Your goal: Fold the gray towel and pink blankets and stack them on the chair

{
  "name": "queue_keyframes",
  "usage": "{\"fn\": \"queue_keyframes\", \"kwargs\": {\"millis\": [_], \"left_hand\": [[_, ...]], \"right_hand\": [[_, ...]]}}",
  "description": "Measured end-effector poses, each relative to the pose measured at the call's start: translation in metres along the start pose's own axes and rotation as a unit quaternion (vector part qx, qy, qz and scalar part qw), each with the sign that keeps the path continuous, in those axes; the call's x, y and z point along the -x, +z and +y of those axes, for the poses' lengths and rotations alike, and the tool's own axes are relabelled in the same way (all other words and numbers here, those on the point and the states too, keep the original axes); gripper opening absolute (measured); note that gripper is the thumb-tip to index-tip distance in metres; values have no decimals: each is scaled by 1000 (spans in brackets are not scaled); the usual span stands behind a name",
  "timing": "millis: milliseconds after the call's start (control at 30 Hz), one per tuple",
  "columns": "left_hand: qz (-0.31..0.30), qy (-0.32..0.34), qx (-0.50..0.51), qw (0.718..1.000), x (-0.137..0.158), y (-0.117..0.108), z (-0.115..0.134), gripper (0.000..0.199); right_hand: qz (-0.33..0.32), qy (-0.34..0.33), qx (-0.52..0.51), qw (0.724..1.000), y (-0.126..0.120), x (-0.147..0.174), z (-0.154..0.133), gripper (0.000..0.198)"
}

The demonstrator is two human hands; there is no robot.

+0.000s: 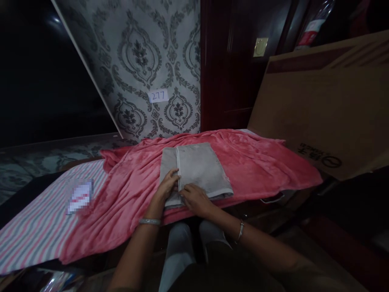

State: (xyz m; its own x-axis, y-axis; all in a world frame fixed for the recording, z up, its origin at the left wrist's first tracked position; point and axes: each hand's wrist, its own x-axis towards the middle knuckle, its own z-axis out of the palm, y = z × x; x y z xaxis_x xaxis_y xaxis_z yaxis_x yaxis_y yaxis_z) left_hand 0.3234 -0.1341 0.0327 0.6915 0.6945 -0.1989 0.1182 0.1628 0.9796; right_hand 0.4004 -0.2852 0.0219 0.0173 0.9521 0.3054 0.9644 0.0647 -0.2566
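A grey folded cloth (200, 164) with a pale trim lies on a pink plush blanket (252, 166), a strip of it showing left of the trim. My left hand (168, 185) is at the trimmed edge, with its fingers curled onto the fabric. Just to the right, my right hand (194, 197) is closed on the same edge near the cloth's front, thumb and fingers pressed together. Fingers hide part of the trim between the two hands.
Striped fabric (45, 215) extends at the left, partly under the blanket, with a blurred-out patch on it. A large cardboard box (319, 105) leans at the right, with a bottle (313, 30) behind it. A dark screen (45, 81) stands at the left. A "277" label (159, 95) is on the wallpaper.
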Motion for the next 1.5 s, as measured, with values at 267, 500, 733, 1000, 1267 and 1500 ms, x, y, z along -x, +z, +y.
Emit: {"fn": "queue_keyframes", "kwargs": {"millis": [267, 500, 733, 1000, 1267, 1500], "left_hand": [[65, 65, -48, 995, -43, 12, 28, 76], [77, 44, -120, 989, -85, 29, 54, 56], [82, 48, -152, 984, -111, 33, 71, 74], [107, 55, -157, 980, -109, 31, 49, 75], [111, 53, -137, 983, -110, 26, 42, 71], [92, 111, -154, 978, -69, 23, 16, 79]], "right_hand": [[27, -32, -19, 999, -7, 12, 7, 30], [82, 30, 14, 996, -7, 38, 29, 56], [105, 132, 24, 985, -21, 63, 58, 53], [138, 235, 17, 962, -21, 85, 88, 67], [188, 176, 18, 966, -6, 92, 99, 61], [159, 190, 48, 968, -11, 88, 92, 64]]}}
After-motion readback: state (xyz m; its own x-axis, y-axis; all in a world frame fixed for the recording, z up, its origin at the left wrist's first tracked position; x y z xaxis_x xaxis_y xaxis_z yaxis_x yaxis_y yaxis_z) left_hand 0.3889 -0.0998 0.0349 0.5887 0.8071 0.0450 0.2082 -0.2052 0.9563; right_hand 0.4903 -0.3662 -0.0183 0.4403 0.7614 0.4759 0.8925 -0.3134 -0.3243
